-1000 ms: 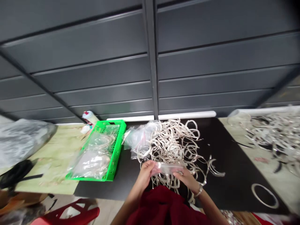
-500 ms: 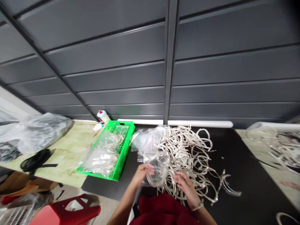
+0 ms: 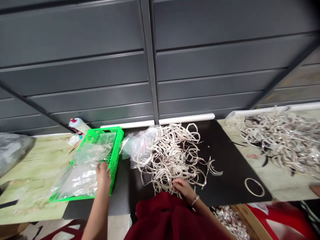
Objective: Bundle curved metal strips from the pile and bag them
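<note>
The left hand point(image 3: 103, 175) lies with its fingers together on a clear plastic bag point(image 3: 80, 176), at the near rim of a green perforated crate point(image 3: 117, 141) that the bag sits in. The right hand point(image 3: 183, 188), its fingers curled, touches the near edge of a tangled heap of curled cream strips point(image 3: 170, 160); whether either hand grips anything, I cannot tell. The heap lies on a black mat point(image 3: 232, 176) on the marbled surface point(image 3: 30, 203). A second heap of strips point(image 3: 280, 140) lies further right. A crumpled clear bag point(image 3: 136, 145) touches the first heap, a single strip loop point(image 3: 254, 187) lies apart on the mat, and a bracelet point(image 3: 195, 200) circles the right wrist.
</note>
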Available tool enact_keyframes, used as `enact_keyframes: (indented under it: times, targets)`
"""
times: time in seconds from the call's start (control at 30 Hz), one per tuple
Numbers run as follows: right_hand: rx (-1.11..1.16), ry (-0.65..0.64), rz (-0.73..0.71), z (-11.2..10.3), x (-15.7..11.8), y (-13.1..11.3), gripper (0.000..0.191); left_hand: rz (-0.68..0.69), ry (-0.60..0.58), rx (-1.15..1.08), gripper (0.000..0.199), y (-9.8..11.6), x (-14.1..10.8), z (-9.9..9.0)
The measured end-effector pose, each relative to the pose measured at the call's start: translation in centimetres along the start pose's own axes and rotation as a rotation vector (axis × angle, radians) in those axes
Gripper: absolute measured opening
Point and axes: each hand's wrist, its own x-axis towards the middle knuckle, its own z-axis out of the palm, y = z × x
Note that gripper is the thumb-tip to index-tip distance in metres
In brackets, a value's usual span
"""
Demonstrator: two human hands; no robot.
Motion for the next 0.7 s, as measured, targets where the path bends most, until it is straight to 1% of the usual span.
enact_keyframes:
  times: [0.13, 0.2, 0.27, 0.3, 0.37, 0.43, 0.47, 0.53, 0.63, 0.7]
  targets:
    - [-0.147, 0.119, -0.126, -0.3, 0.9, -0.6, 0.025, -0.18, -0.23, 0.031, 0.027, -4.3, -5.5, 1.9]
    - [-0.207, 0.145, -0.193, 0.1, 1.3, -1.4, 0.03, -0.253, -0.342, 0.068, 0.035, -5.9, -8.1, 2.8]
    - [-0.302, 0.155, -0.243, 1.0, 1.7, -2.2, 0.042, -0.303, -0.443, 0.098, 0.041, -7.1, -10.3, 3.6]
    - [-0.393, 0.158, -0.25, 1.5, 1.9, -2.5, 0.05, -0.32, -0.486, 0.111, 0.043, -7.6, -11.2, 4.0]
    - [-0.626, 0.156, -0.217, 2.6, 2.5, -3.0, 0.068, -0.343, -0.556, 0.135, 0.044, -8.4, -12.8, 4.6]
    - [-0.797, 0.149, -0.162, 3.4, 3.2, -3.1, 0.078, -0.356, -0.613, 0.156, 0.044, -9.0, -14.1, 5.0]
    - [-0.817, 0.146, -0.143, 3.5, 3.6, -3.1, 0.077, -0.359, -0.638, 0.164, 0.044, -9.2, -14.6, 5.1]
    - [-0.781, 0.144, -0.139, 3.2, 4.4, -3.1, 0.073, -0.359, -0.675, 0.174, 0.045, -9.5, -15.1, 5.1]
    - [-0.639, 0.159, -0.156, 1.6, 5.6, -3.8, 0.059, -0.345, -0.692, 0.177, 0.046, -9.7, -15.1, 4.9]
    - [-0.492, 0.183, -0.177, 0.2, 6.2, -4.5, 0.047, -0.332, -0.687, 0.177, 0.048, -9.6, -14.8, 4.6]
